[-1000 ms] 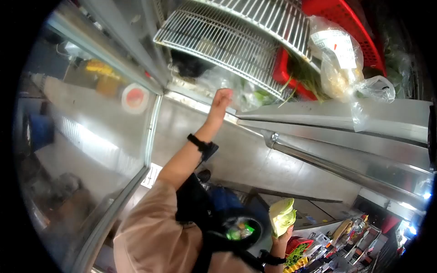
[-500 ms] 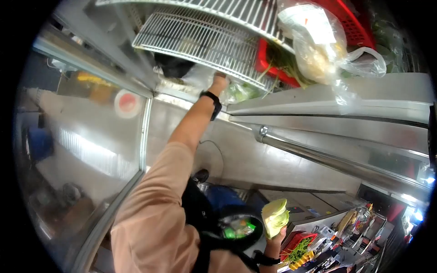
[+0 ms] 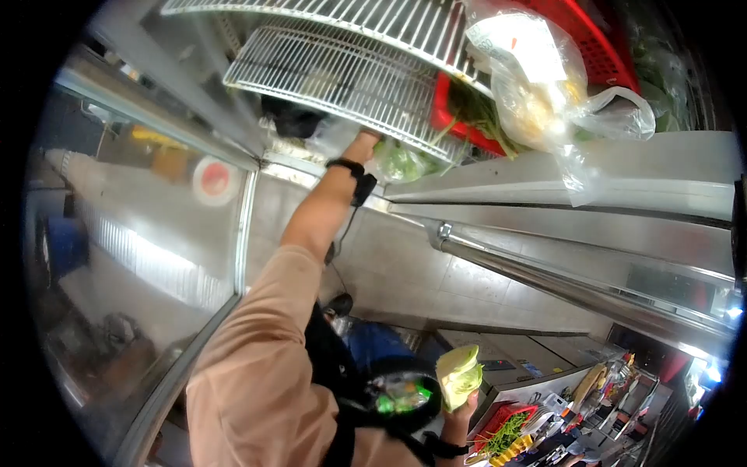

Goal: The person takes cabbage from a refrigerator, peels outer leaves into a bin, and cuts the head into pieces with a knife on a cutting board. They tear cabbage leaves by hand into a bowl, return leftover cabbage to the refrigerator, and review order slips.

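My left hand [image 3: 364, 146] reaches under the lower wire shelf [image 3: 334, 74] of a tall cabinet, past its sill. Its fingers are hidden beneath the shelf, so I cannot tell what they touch. A clear plastic bag with green leaves [image 3: 405, 165] lies just right of that hand, and a pale plastic bag [image 3: 333, 134] and a black bundle [image 3: 292, 118] lie to its left. Low on the right, my right hand [image 3: 467, 406] is closed around a pale green cut cabbage [image 3: 459, 375], held upright.
An open glass door [image 3: 156, 233] stands on the left. A metal bar [image 3: 529, 272] crosses on the right. Red baskets [image 3: 595, 54] with greens and a hanging plastic bag [image 3: 537, 86] fill the upper right. A black bin [image 3: 405, 389] is below. Another red basket [image 3: 506, 424] holds greens.
My left hand has shifted slightly left and stays under the shelf, with the leafy bag beside it more exposed. The right hand and the cabbage sit slightly lower and further left in view.
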Demonstrator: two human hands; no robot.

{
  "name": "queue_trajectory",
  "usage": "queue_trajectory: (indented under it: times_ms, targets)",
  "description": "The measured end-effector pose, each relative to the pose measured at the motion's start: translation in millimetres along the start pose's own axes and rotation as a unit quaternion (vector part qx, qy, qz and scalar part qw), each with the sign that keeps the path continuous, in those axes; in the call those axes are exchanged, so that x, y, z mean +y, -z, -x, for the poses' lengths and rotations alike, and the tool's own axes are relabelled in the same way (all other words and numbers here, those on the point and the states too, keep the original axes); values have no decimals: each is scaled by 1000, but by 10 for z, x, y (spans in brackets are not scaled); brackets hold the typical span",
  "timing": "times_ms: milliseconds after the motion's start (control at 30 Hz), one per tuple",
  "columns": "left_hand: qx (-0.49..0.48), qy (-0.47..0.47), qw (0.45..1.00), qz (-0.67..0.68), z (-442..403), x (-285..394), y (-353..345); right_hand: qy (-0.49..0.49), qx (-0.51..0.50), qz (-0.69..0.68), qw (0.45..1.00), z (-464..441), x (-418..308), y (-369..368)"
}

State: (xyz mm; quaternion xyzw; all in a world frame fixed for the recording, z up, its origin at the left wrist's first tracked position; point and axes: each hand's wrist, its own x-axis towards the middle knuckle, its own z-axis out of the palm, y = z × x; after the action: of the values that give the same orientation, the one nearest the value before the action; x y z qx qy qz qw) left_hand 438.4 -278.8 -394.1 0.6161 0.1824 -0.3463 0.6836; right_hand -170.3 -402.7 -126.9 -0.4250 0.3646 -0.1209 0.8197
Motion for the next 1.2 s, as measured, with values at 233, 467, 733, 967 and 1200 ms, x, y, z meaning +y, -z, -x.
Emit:
queue_trajectory:
  times_ms: [233,467,733,967,1200]
  targets:
    - [-113,13,991,72,52,61,101,-4,-15,4,1000,-32,-36,-148]
    - [-8,-93,987,130,563,185,-17,-5,-58,29,998,-145,-44,-569]
    - [260,-338,879,-215,1866,756,348,-170,-152,172,958,-1025,49,-1142]
    - [197,-318,784,-496,2233,1017,814,-185,-396,311,844,-2502,647,-2602]
    - [146,-327,773,-523,3046,1271,1135,-198,-383,417,800,-3823,1111,-2833]
